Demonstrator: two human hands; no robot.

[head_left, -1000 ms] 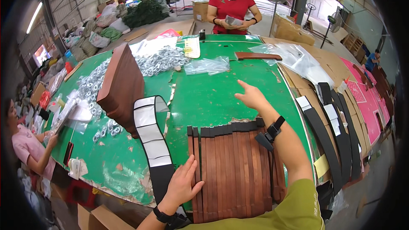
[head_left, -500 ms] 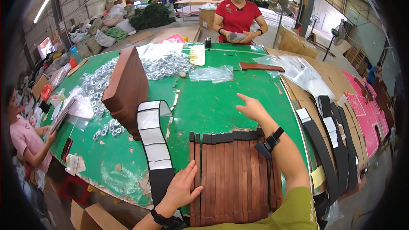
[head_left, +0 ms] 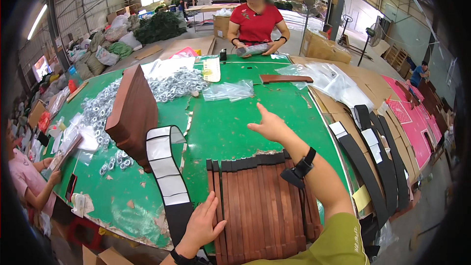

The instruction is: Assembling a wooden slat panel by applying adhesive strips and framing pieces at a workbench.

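Reddish-brown wooden slats (head_left: 260,206) with black-capped far ends lie side by side in a row close to me. On the row's left edge rests my left hand (head_left: 202,223), flat with its fingers stretched out. Beside it runs a black strip with white patches (head_left: 164,167), its far end curling up. My right hand (head_left: 269,125) is held out above the green table (head_left: 221,132), beyond the slats' far ends, index finger extended and nothing in it. A tall reddish-brown wooden stack (head_left: 132,113) stands left of the strip.
Metal rings (head_left: 176,84) are heaped at far left. Clear plastic bags (head_left: 228,91) and a single wooden piece (head_left: 286,79) lie farther back. Black strips (head_left: 360,159) rest on cardboard at right. Across the table a person holds a grey bundle (head_left: 252,49); another person stands at left.
My view has shifted slightly, so the table's contents sit farther left and a little lower. My right hand stays extended and my left hand stays on the slats. The person opposite has turned the grey bundle.
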